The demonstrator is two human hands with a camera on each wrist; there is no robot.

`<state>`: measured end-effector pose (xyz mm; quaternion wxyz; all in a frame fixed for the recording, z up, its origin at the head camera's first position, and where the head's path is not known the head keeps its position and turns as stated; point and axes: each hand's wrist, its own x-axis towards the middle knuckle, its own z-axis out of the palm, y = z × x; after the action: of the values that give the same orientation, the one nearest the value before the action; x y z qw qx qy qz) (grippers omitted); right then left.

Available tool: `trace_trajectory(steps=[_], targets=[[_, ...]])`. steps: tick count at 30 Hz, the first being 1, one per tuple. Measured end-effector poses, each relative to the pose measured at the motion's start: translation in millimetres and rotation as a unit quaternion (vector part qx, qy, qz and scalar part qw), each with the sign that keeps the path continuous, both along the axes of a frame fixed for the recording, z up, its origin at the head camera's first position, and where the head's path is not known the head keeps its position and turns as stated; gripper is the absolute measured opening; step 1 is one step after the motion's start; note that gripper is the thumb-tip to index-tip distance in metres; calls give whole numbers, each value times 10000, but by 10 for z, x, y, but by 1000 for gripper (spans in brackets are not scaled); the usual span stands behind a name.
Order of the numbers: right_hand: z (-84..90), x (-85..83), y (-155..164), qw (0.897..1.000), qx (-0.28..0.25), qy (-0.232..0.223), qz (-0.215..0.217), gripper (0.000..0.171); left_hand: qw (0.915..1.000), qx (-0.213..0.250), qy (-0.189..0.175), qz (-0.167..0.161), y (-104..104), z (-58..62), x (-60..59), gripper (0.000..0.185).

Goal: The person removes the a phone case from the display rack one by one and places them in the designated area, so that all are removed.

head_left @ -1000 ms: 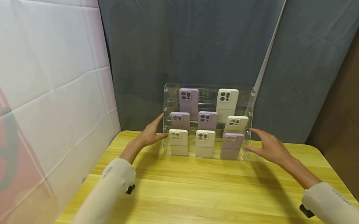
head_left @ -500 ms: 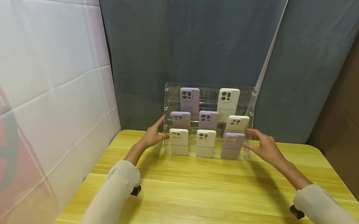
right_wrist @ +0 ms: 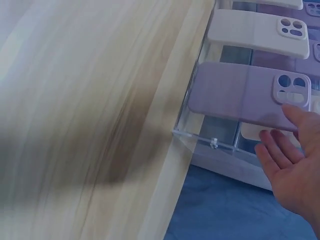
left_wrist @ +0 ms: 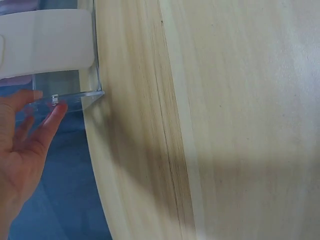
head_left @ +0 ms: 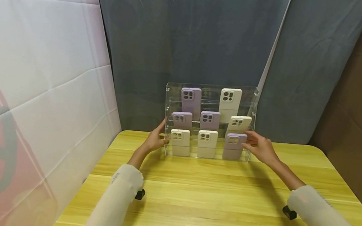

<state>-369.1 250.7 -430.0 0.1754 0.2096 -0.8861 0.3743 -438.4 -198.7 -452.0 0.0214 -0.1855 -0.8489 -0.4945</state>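
- Fingers (left_wrist: 50, 117) of the left hand (head_left: 155, 139) lie straight and relaxed, their tips touching the left wall of a clear acrylic rack (head_left: 254, 99); nothing is gripped.
- Fingers (right_wrist: 280, 150) of the right hand (head_left: 259, 146) are likewise extended and loose, resting against the rack's right wall, just beside a purple phone case (head_left: 233, 146) on the lowest tier.
- The rack stands upright at 12 o'clock on the yellow wooden tabletop (head_left: 218, 199), close to its far edge, between the two hands.
- Lowest tier, from 9 to 3 o'clock: a cream case (head_left: 180, 142), a second cream case (head_left: 207, 144), then the purple one.
- Middle tier: two purple cases (head_left: 181, 121) (head_left: 209, 120) and a cream case (head_left: 240, 124).
- Top tier: a purple case (head_left: 190, 101) and a cream case (head_left: 229, 103).
- Pale sleeves (head_left: 117, 202) cover both forearms, which stretch in from 7 and 5 o'clock.
- A grey curtain (head_left: 189, 35) hangs behind the rack; a white and pink sheet (head_left: 30, 84) stands at 9 o'clock.
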Motion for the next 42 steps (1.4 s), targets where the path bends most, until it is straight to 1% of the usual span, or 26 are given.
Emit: trace_trajectory(steps=[3,6,12,14,16,17,21,23,24,31,38,42], targets=[[-18,0,-29,9999,-115,86,-30,45,9997,237,-10,-91,1,-10,3,108],[-27,-11,-45,9996,-194,145,-127,38,9988,447,-124,-153,-8,-10,5,108],[-28,-23,-61,9990,-228,217,-306,31,9947,764,-666,-183,-62,7,0,107],[-23,-18,-52,9990,-229,223,-312,30,9933,778,-828,-195,-66,24,3,106],[-13,-17,-38,9990,-256,236,-288,29,9925,780,-916,-240,-64,40,13,106],[-4,-17,-29,9990,-263,242,-282,28,9918,775,-974,-277,-56,80,37,105],[53,-2,-29,9989,-313,296,-187,26,9920,690,-1004,-340,-68,74,37,104],[95,8,-44,9989,-317,318,-147,26,9924,619,-1015,-304,-81,68,29,104],[118,13,-54,9988,-330,327,-135,26,9929,596,-993,-273,-92,31,4,104],[301,39,-73,9986,-290,413,-186,27,9928,585,-1005,-284,-101,45,-7,103],[420,84,-47,9991,-307,236,-173,29,9913,651,-1100,-317,-96,66,19,103],[462,89,-34,9993,-226,192,-238,29,9913,643,-1121,-260,-88,71,23,104]])
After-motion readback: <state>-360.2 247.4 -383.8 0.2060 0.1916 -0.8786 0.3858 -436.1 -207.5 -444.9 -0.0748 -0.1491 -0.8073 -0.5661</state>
